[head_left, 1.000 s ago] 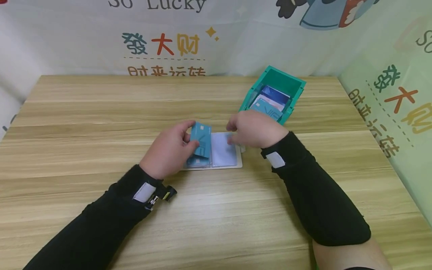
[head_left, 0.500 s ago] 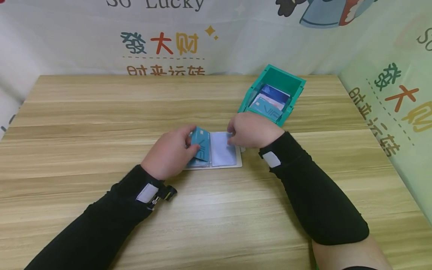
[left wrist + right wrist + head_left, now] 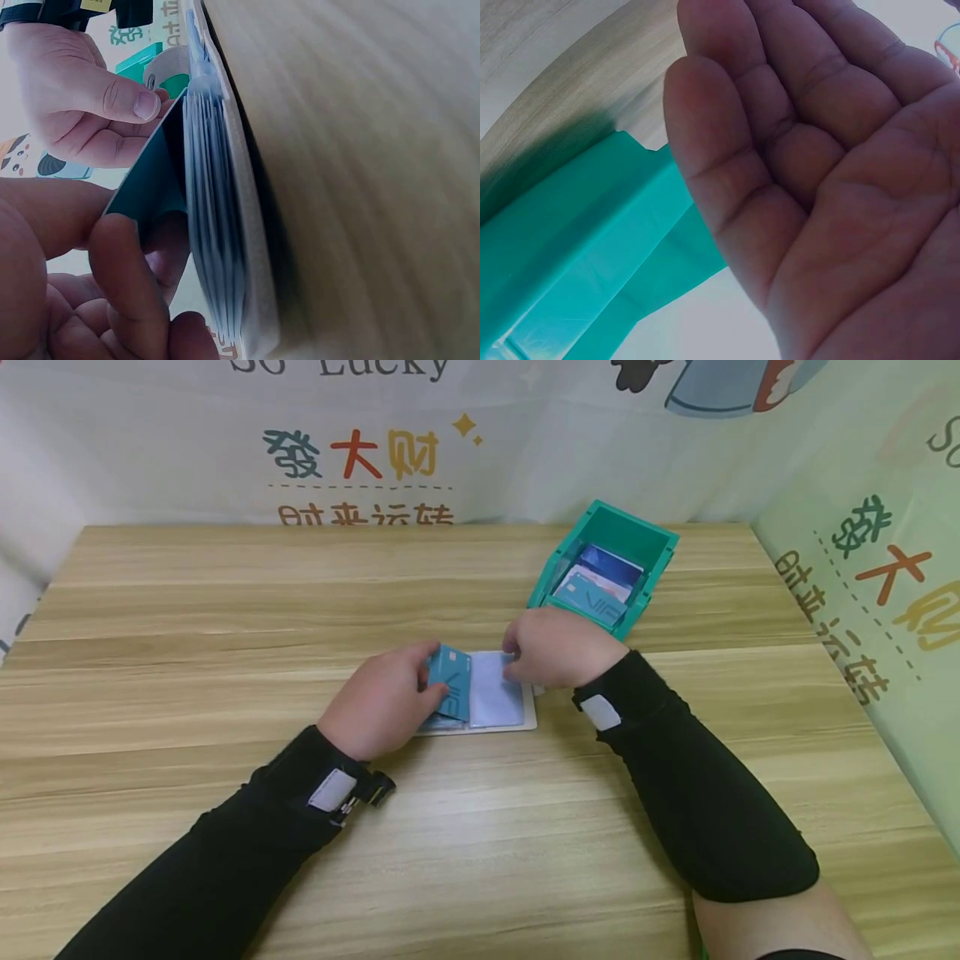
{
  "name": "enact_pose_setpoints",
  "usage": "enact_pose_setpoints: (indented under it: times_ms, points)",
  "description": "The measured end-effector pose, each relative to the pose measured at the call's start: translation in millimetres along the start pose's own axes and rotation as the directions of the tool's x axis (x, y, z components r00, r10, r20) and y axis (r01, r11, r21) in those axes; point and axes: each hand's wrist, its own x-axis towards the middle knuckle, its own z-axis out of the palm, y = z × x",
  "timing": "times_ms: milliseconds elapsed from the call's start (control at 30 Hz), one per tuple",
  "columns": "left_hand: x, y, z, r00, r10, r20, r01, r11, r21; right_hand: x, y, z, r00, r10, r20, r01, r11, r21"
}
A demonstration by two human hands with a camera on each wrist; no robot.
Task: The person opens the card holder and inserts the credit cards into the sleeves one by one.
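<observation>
The left hand [image 3: 378, 702] has a blue card [image 3: 452, 689] in a narrow grip, pinched by its left side, so the card lies just to the right of that grip. It is above the left half of an open card holder [image 3: 529, 718], which sits well in from the far edge of the table [image 3: 480, 843]. The card's long axis runs roughly from the table's near edge toward its far edge, and the left hand is clearly the nearer one. The slope probably matters most: the left wrist view shows the card's right edge dipping to the clear sleeves [image 3: 214, 217] while its left edge is raised (from above it looks almost flat).

Further right, the right hand [image 3: 570, 647] has curled fingers at the holder's right leaf; I cannot tell whether that grip pinches anything. The right wrist view shows a bare palm but no fingertip contact. Just beyond, toward the table's far right corner, stands a green bin [image 3: 630, 537] with more cards inside.
</observation>
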Motion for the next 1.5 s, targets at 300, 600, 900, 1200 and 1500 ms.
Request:
enact_pose_setpoints:
  times_ms: [300, 600, 900, 1200, 1500]
  points:
    - [0.7, 2.4, 1.6, 1.000, -0.008, 0.015, 0.008, 1.000, 0.023, 0.1, -0.3, 0.5, 1.000, 0.007, 0.001, -0.007, 1.000, 0.004]
    - [2.1, 2.1, 3.1, 1.000, 0.015, 0.006, -0.015, 0.998, 0.062, -0.8, -0.5, 0.8, 1.000, 0.002, -0.003, -0.002, 1.000, -0.004]
    - [2.3, 2.6, 1.4, 0.999, 0.045, 0.018, -0.046, 0.994, 0.095, -0.1, -0.4, 1.2, 1.000, -0.001, -0.011, 0.001, 1.000, -0.017]
    - [0.7, 4.3, 2.2, 0.997, 0.074, 0.038, -0.079, 0.983, 0.163, -1.0, 0.0, 1.7, 1.000, -0.005, -0.015, 0.005, 1.000, -0.011]
    - [-5.2, 4.1, -3.8, 0.981, 0.140, 0.138, -0.171, 0.954, 0.248, -1.1, 0.9, 2.6, 0.999, -0.031, -0.025, 0.030, 0.998, -0.046]
